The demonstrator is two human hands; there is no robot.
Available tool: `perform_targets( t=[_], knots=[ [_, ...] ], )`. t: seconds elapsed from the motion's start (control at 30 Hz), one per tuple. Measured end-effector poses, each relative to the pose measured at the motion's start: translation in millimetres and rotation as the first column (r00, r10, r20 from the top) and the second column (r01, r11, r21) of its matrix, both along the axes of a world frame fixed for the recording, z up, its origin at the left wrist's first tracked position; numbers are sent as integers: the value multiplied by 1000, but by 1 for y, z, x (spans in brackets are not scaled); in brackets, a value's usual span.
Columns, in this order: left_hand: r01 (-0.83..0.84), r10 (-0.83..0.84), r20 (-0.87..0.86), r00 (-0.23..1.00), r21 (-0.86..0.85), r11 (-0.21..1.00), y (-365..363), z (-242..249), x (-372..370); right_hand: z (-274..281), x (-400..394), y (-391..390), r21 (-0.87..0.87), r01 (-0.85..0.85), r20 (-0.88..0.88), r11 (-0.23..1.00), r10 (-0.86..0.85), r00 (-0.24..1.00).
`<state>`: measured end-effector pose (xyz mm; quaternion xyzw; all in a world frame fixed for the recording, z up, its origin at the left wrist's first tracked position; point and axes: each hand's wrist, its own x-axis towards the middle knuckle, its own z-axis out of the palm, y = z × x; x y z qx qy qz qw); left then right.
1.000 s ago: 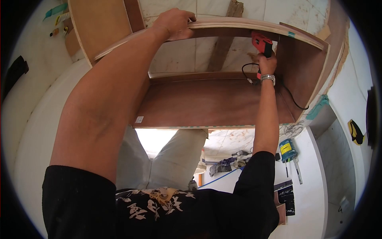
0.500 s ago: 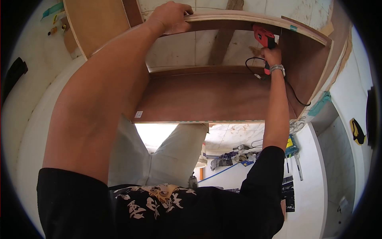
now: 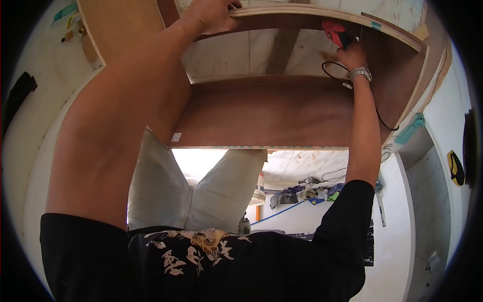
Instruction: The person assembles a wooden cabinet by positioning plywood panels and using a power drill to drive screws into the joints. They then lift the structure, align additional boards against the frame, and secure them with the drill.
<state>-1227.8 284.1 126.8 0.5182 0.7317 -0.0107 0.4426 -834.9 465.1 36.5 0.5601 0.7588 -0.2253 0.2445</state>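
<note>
My right hand [image 3: 353,56] is wrapped round the handle of a red and black power tool [image 3: 333,33], whose head sits against the underside of the curved wooden edge. A black cord [image 3: 385,121] hangs from it across the brown panel [image 3: 266,113]. At the upper left, my left hand [image 3: 214,16] grips the end of the curved plywood edge [image 3: 297,10], fingers bent over it. A wrist strap shows on my right arm. The tool's tip is hidden by the edge.
A light wooden panel [image 3: 121,30] stands at the upper left. Cloths and tools [image 3: 307,195] lie below the frame, beside a white bucket [image 3: 258,195]. A yellow and black object [image 3: 456,168] is on the right. A blue strip [image 3: 276,215] runs near the bucket.
The view has shifted slightly, so the frame's right side sits further right and the left hand higher. My right hand still holds the tool at the edge, with its handle now more hidden.
</note>
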Motion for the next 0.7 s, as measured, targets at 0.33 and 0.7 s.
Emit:
perform_targets(
  t=[0.33,0.7],
  knots=[
    [38,-36,-89,995,21,999,1,1,3,9,-27,7,-94,-82,158,992,97,983],
    [57,-54,-101,993,30,998,0,-2,1,11,-29,10,-99,-55,144,994,69,987]
  ],
)
